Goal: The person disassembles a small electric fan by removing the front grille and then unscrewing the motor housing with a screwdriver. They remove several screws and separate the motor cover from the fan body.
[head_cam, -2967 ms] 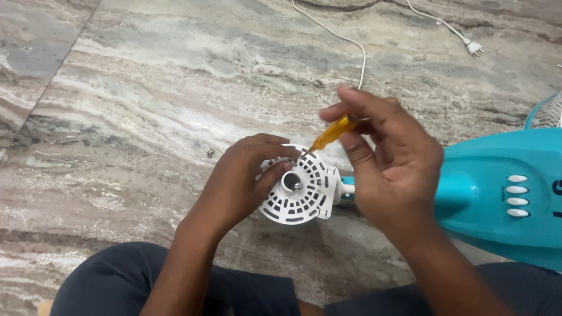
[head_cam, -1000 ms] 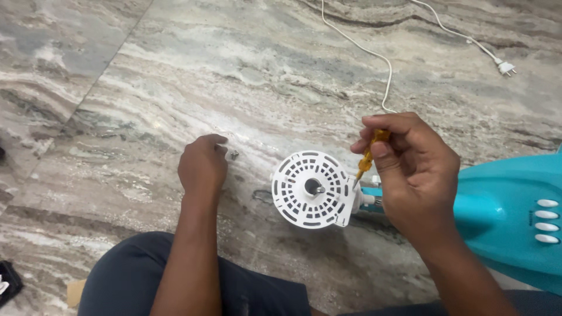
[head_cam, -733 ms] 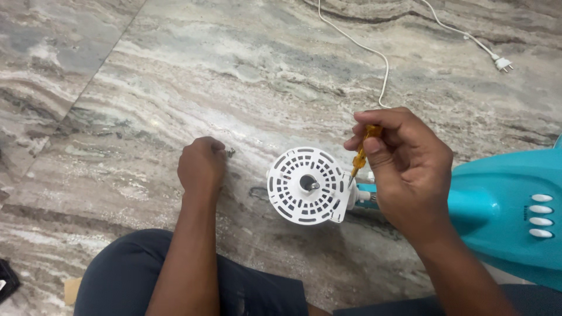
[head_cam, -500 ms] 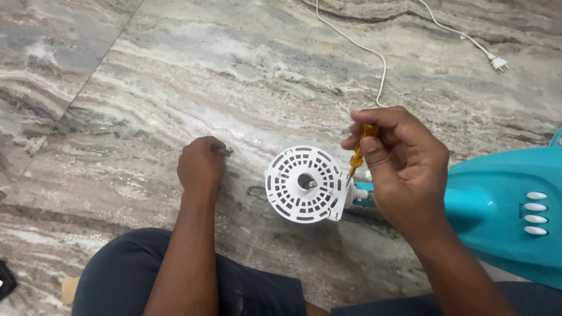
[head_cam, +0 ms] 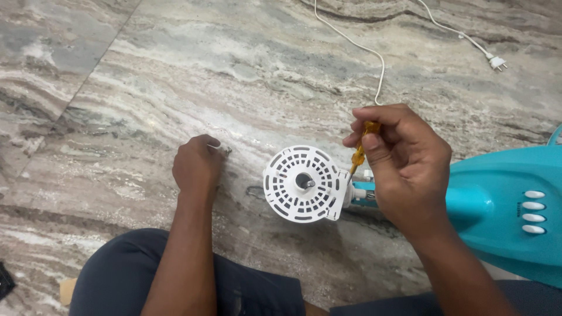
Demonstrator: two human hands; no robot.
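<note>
Screwdriver [head_cam: 358, 153], orange-handled, sits pinched in the right hand [head_cam: 404, 167], fingers closed round it, tip down at the right edge of the white round motor cover [head_cam: 301, 184]. That cover stands on the marble floor [head_cam: 175, 70], joined to a teal fan body [head_cam: 503, 205]. Left hand [head_cam: 196, 167], loosely curled, rests on the floor beside a small screw [head_cam: 225, 150]. White cord [head_cam: 374, 52] trails behind.

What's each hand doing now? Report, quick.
Left hand: closed, fingertips on a small screw on the floor.
Right hand: grip closed around an orange-handled screwdriver.
</note>
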